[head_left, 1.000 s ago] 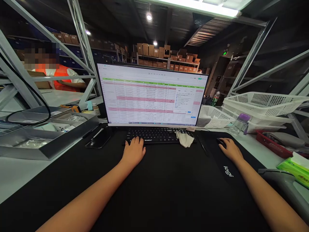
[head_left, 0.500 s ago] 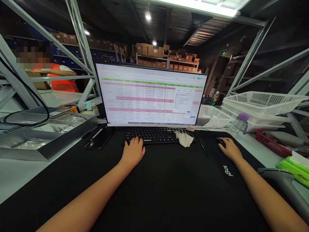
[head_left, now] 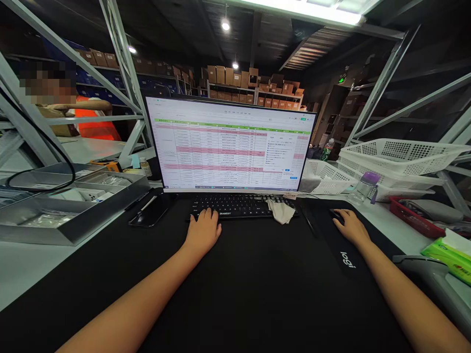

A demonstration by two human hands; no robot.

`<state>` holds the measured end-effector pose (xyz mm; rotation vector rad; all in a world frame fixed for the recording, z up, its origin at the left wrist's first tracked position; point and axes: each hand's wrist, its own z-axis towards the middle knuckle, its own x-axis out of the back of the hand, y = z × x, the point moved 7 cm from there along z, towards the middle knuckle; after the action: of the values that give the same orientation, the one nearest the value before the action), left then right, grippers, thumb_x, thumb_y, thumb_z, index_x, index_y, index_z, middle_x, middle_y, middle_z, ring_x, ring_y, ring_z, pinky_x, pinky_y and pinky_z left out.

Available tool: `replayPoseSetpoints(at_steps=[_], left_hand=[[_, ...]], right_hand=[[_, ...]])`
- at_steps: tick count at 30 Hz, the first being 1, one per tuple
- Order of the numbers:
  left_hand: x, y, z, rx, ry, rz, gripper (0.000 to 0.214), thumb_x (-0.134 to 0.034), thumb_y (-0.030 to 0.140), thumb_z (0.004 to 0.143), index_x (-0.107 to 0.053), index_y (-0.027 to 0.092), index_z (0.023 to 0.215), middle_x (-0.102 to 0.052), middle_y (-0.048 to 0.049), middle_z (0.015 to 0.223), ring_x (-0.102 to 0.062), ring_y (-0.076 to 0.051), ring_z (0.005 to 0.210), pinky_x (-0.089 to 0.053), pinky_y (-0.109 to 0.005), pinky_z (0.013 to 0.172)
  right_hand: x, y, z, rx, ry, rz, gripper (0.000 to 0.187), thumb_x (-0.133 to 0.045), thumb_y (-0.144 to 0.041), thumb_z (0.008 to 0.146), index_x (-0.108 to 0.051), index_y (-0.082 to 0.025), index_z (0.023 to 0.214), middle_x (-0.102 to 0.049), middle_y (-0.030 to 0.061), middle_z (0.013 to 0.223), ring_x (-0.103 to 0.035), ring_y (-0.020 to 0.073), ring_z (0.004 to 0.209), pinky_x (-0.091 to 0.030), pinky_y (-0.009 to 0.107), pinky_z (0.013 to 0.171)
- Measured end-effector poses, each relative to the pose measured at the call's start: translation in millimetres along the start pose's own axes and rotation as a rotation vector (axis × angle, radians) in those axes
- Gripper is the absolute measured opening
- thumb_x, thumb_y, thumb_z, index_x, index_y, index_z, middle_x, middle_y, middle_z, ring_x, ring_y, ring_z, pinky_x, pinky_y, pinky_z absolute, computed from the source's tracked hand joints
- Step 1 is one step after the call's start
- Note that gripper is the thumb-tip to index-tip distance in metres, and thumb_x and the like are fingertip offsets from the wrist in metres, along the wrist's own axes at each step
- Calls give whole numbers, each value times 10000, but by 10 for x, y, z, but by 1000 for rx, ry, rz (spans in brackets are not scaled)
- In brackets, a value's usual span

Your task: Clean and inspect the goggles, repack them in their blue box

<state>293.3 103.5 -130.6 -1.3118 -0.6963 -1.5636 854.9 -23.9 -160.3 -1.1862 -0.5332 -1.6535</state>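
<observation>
My left hand (head_left: 202, 230) rests with its fingers spread on the lower left keys of a black keyboard (head_left: 235, 207). Over at the right, my right hand (head_left: 351, 226) covers a dark computer mouse (head_left: 334, 214), of which only the front edge shows. Both lie in front of a monitor (head_left: 231, 147) showing a spreadsheet with pink rows and a small pop-up list. A crumpled pale cloth (head_left: 281, 211) lies over the keyboard's right part. Beside it is a black pen (head_left: 308, 220). The mouse sits on a dark mouse pad (head_left: 348, 260) with a white logo.
A phone (head_left: 149, 213) and grey open boxes (head_left: 69, 230) are at the left. White baskets (head_left: 401, 157), a purple-lidded bottle (head_left: 364, 189), a red tray (head_left: 412, 218), a green tissue pack (head_left: 449, 260) and a grey handheld device (head_left: 423, 267) stand right. A co-worker (head_left: 95, 130) is behind the metal frame.
The co-worker at the far left has shifted slightly left and moved an arm. My hands look the same, left on the keyboard and right on the mouse.
</observation>
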Motion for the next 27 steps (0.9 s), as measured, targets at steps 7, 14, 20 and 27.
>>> replayPoseSetpoints(at_steps=[7, 14, 20, 27], left_hand=[[-17, -6, -7, 1, -7, -7, 520, -415, 256, 1071, -551, 64, 1535, -530, -267, 1615, -507, -403, 1496, -452, -672, 1195], [-7, -4, -1, -3, -16, 5, 523, -407, 258, 1074, -545, 58, 1537, -529, -263, 1619, -505, -403, 1495, -455, -675, 1191], [-20, -7, -4, -3, -3, -2, 525, -411, 258, 1067, -551, 69, 1536, -536, -262, 1611, -512, -403, 1488, -460, -666, 1187], [-20, -5, 0, -6, 2, -9, 522, -414, 256, 1061, -562, 60, 1521, -533, -277, 1610, -512, -409, 1487, -461, -678, 1182]], right_hand=[[-1, 4, -27, -12, -11, -18, 488, -526, -440, 1003, -671, -245, 1425, -606, 137, 1455, -666, 314, 1278, -546, 468, 1098], [5, -13, -6, 3, 3, 2, 472, -538, -404, 988, -685, -226, 1400, -617, 156, 1431, -656, 320, 1291, -532, 478, 1117], [-14, 10, -10, -7, -5, -11, 498, -522, -424, 994, -677, -214, 1419, -607, 162, 1451, -667, 331, 1275, -544, 488, 1106], [-34, 34, 6, -4, 47, -2, 489, -554, -385, 965, -678, -208, 1403, -637, 160, 1418, -678, 324, 1262, -542, 478, 1116]])
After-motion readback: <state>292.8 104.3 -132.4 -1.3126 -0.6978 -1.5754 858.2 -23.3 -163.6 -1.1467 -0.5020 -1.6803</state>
